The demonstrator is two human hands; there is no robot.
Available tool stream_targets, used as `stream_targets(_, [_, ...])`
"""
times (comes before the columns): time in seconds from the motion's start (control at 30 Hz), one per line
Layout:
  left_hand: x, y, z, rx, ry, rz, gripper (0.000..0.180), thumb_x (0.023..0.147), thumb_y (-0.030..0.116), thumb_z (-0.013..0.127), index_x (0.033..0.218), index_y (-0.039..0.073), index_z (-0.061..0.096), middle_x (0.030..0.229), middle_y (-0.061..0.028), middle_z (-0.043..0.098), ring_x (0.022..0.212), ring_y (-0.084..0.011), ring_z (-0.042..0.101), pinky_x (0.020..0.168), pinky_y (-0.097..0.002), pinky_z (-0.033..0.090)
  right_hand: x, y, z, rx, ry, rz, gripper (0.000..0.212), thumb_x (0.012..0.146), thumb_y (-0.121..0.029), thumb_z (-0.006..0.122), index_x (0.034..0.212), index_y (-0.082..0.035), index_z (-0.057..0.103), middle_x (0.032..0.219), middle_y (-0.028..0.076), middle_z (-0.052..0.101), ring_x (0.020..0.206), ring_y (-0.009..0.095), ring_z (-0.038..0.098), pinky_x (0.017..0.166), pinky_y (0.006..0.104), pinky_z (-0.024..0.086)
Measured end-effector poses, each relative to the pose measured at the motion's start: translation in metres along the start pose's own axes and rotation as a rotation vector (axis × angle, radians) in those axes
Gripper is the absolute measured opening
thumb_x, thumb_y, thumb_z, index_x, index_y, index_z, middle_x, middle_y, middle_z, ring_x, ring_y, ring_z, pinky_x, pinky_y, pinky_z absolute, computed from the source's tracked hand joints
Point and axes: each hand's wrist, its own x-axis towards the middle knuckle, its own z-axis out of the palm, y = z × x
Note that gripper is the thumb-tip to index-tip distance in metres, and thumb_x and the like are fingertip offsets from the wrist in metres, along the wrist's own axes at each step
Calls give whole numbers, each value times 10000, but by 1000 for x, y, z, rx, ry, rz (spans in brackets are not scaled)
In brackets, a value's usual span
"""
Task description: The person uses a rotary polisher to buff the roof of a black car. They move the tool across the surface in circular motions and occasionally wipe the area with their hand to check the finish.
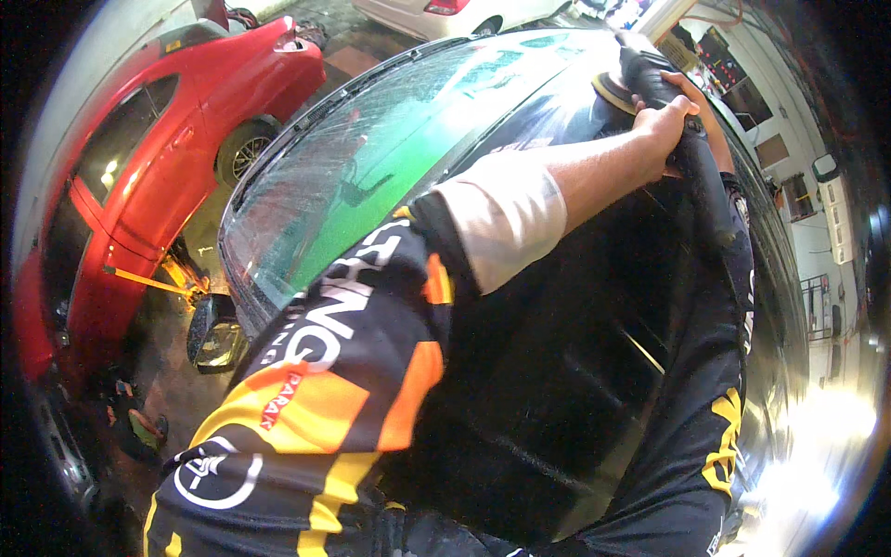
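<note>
We've got both hands up at the upper R, on a black power polisher (698, 158) that sits over the dark glossy car panel (538, 399). L hand (661, 125) is clenched round the tool's body, fingers curled over; R hand (694, 91) wraps it from the far side, up nr the head, partly hidden by L hand & tool. The pale round pad (613, 93) shows edge-on at the panel; can't tell if its full face is touching.

Writing, mostly on our kit: L sleeve (343, 371) (blk w/ orange & yellow blocks) has big white caps running along it, smaller lettering beside them, a small red tag w/ letters, & a white ring logo lower down. R sleeve (691, 371) has white characters too, seen too side-on to make out, plus yellow shapes. A white under-sleeve (506, 218) covers our L elbow area.

L of the panel: windscreen (371, 176), streaky, w/ a green reflection; side mirror (215, 334) at its lower L end. Beyond that, an orange-yellow metal stand (181, 278) next to a red car (176, 158). White car (464, 14) at the top, part of a red tail lamp showing.
</note>
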Motion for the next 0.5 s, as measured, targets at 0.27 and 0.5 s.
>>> stream_targets(0.27, [-94,-40,21,-85,-177,-177,361,873,371,676,1101,100,604,862,-90,672,738,-243,701,685,-502,574,-65,-4,-15,-34,121,147,425,1014,-282,443,1415,-174,532,1242,197,640,1075,274,660,955,396,537])
stream_targets(0.5, [-320,-67,0,-90,-48,-20,677,884,374,748,1392,137,369,1233,-69,524,1101,-210,617,929,-443,554,-185,-83,153,160,88,730,451,855,-352,672,1153,-14,653,961,146,707,831,232,680,808,360,564])
